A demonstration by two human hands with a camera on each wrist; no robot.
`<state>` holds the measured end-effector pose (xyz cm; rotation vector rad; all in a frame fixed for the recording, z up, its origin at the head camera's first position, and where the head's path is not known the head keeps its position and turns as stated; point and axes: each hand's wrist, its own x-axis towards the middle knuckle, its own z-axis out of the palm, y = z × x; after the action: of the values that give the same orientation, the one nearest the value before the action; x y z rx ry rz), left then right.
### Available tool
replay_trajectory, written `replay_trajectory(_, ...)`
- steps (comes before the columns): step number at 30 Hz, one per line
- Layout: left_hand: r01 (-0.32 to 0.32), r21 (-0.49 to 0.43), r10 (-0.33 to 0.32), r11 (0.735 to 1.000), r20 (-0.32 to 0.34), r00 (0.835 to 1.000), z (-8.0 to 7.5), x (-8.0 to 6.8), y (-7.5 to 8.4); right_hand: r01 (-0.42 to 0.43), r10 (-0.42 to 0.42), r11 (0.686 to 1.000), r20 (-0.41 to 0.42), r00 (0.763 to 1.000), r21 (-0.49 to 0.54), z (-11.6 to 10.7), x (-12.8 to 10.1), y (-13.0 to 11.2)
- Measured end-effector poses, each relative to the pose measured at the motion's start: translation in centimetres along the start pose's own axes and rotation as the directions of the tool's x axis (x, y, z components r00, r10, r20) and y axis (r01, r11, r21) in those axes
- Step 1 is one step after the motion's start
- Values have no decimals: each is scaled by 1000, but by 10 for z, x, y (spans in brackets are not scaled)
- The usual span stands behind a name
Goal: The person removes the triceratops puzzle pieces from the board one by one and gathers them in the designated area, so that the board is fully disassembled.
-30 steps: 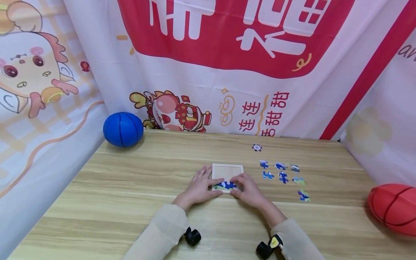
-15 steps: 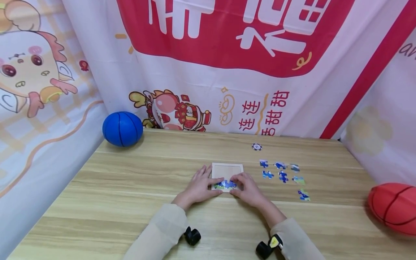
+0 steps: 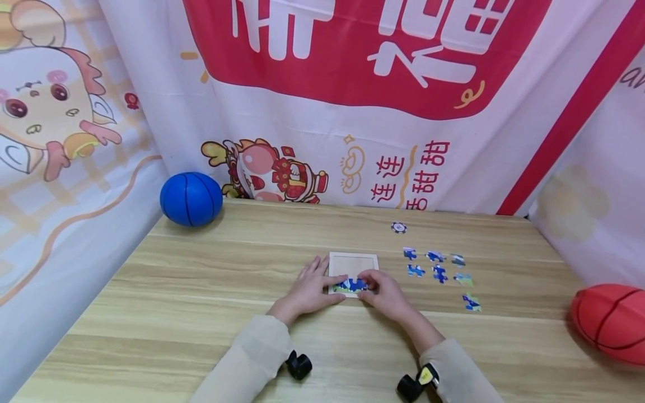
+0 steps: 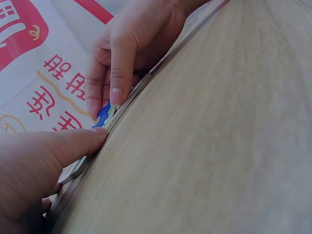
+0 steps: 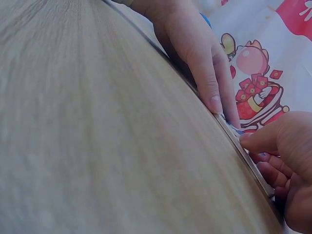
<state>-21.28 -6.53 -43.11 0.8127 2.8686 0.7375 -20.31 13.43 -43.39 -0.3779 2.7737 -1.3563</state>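
On a pale wood-grain tabletop point(image 3: 201, 313), a person in cream sleeves works at a small square wooden puzzle tray point(image 3: 353, 263) lying near the middle. Both hands meet at the tray's near edge. The left hand point(image 3: 308, 290) lies flat with fingers straight, its fingertips resting on the tray's left side and near corner. The right hand point(image 3: 387, 292) has its fingers curled down onto the blue and green jigsaw pieces point(image 3: 351, 285) already seated along the tray's near row; from the left wrist view its fingertips press on a blue piece at the tray's rim, though whether it pinches the piece or only presses cannot be told for certain.

Only that near row looks filled; the rest of the tray shows bare wood. Seven loose blue and green jigsaw pieces point(image 3: 436, 271) lie spread to the right of the tray, apart from it and from each other, so most of the puzzle appears yet to be placed.

A small round black and white token point(image 3: 398, 227) lies beyond the loose pieces. A blue ball point(image 3: 191, 199) sits at the far left corner, an orange-red ball point(image 3: 612, 323) at the right edge. A red and white printed cloth backdrop point(image 3: 353, 84) hangs behind.
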Motion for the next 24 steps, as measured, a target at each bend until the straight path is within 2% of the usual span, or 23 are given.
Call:
replay_trajectory(11, -5, 9, 5, 1000, 3, 1000, -1, 0, 1, -41, 44, 997, 41, 998, -67, -6, -1, -2)
replay_trajectory(18, -1, 2, 1, 1000, 7, 1000, -1, 0, 0, -35, 34, 999, 38, 999, 8, -9, -1, -1)
replay_trajectory(24, -7, 2, 7, 1000, 3, 1000, 0, 0, 0, -50, 46, 997, 52, 998, 67, -21, -5, -5)
